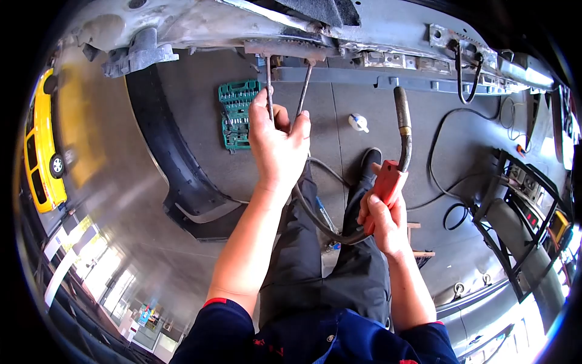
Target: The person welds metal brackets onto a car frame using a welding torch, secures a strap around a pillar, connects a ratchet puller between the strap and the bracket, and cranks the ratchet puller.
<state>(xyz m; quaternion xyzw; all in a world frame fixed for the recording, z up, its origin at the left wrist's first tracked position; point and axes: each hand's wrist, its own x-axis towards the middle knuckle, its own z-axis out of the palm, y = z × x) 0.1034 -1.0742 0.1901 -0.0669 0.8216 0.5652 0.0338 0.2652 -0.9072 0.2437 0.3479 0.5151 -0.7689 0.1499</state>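
My left hand (280, 148) is raised and closed around a pair of thin metal rods (305, 88). The rods run up to a rusty metal strip (285, 50), which sits against the lower edge of a bare vehicle body (212, 33). In my right hand (387, 224) is a welding torch (388, 185) with a red handle, my fingers wrapped around it. Its bent neck and nozzle point up toward the body, apart from the metal. A dark cable (321, 224) loops from the torch's handle to the left, across my legs.
A green socket set case (233, 130) lies open on the floor beside a black bumper (163, 133). A small white container (358, 122) is ahead of my shoe (371, 159). At right stands a welding machine cart (515, 212) with cables. A yellow vehicle (43, 151) is far left.
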